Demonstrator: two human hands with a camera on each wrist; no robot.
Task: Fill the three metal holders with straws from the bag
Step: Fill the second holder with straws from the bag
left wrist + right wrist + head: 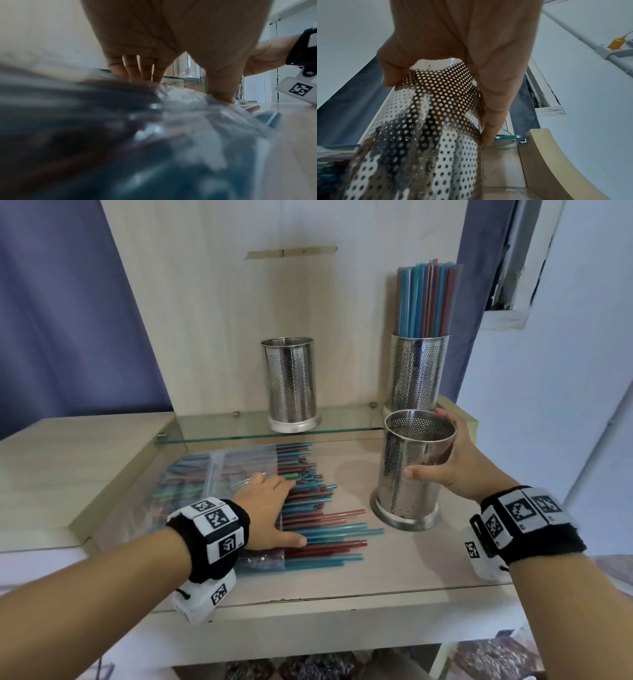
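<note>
A clear plastic bag (219,474) lies on the table with red and blue straws (318,508) sticking out of its right end. My left hand (270,508) presses flat on the bag's mouth and the straws, fingers spread; the left wrist view shows the fingers (147,67) coming down on the crinkled bag (188,108). My right hand (455,463) grips an empty perforated metal holder (411,474) standing upright on the table at the right, thumb in front, fingers (496,108) round the holder (428,121). A second empty holder (291,385) stands on the glass shelf. A third holder (419,371), at the shelf's right end, is packed with straws (424,299).
The glass shelf (222,426) runs across the back just above the tabletop. A raised wooden ledge (68,467) borders the table on the left and a curved wooden side piece (547,162) on the right. A wooden back panel (274,302) stands behind the shelf.
</note>
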